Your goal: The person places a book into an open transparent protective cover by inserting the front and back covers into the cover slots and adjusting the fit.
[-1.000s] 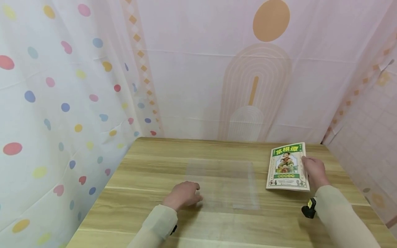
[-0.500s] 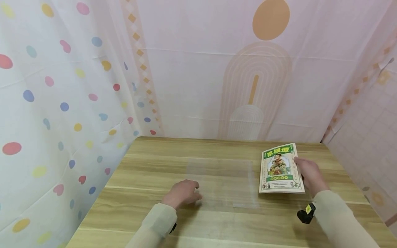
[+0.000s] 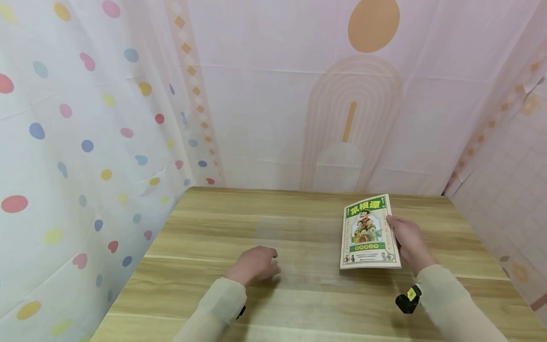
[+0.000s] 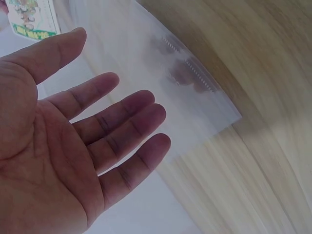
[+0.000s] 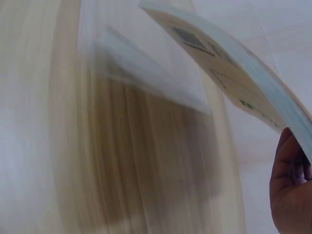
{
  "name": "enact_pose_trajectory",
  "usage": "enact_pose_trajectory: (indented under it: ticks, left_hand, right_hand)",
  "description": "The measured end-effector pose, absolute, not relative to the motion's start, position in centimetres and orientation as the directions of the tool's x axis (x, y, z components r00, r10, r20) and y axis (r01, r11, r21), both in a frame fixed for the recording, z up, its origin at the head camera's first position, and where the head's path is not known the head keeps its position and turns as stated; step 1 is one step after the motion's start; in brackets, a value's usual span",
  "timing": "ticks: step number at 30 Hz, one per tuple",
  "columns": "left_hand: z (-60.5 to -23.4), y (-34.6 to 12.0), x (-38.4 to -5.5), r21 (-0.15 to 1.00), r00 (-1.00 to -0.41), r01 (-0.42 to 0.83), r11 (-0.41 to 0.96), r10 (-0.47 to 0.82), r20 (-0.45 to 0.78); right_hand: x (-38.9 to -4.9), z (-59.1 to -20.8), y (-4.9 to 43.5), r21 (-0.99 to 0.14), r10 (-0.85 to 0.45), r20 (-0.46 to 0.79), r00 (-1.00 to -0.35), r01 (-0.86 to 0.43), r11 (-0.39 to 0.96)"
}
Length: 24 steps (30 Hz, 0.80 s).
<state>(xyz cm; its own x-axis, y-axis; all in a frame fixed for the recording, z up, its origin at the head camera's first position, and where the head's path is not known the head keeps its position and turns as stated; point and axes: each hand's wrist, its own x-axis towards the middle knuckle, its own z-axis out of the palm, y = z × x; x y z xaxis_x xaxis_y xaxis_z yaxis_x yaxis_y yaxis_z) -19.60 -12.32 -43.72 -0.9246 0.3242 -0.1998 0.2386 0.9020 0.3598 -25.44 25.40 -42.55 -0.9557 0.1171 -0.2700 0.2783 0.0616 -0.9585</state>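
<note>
In the head view my right hand [image 3: 410,241] pinches the right edge of a thin paperback book [image 3: 369,235], green and cream with cartoon figures on its cover. The book is held tilted above the table, and the right wrist view shows its back cover [image 5: 224,73] with a barcode. Flat on the tabletop lies a clear plastic sleeve [image 3: 299,251], hard to make out in the head view; its corner [image 4: 204,117] shows in the left wrist view. My left hand [image 3: 255,264] is at the sleeve's left side, fingers relaxed and apart, palm holding nothing.
The wood-grain table [image 3: 205,223] reaches back to a pale patterned curtain [image 3: 265,118]. A dotted curtain [image 3: 94,166] hangs along the left. Black wrist cameras, one at the right sleeve [image 3: 409,299], sit on both wrists.
My right hand has carried the book leftward, from the table's right side to the right edge of the plastic sleeve. The left hand has stayed almost still.
</note>
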Motion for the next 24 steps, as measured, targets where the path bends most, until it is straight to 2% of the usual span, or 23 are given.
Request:
enact_pose_trajectory:
  ticks: [10, 24]
  left_hand:
    - [-43.7, -11.6, -19.5, 0.349, -0.915, 0.279, 0.895, 0.358, -0.187]
    - [-45.8, -9.6, -19.3, 0.284, -0.907, 0.363, 0.888, 0.406, -0.112]
  right_hand:
    - [-25.1, -43.5, 22.2, -0.962, 0.108, -0.271, -0.957, 0.273, 0.006]
    - [-24.8, -44.8, 18.4, -0.956, 0.066, -0.294, -0.954, 0.291, -0.04]
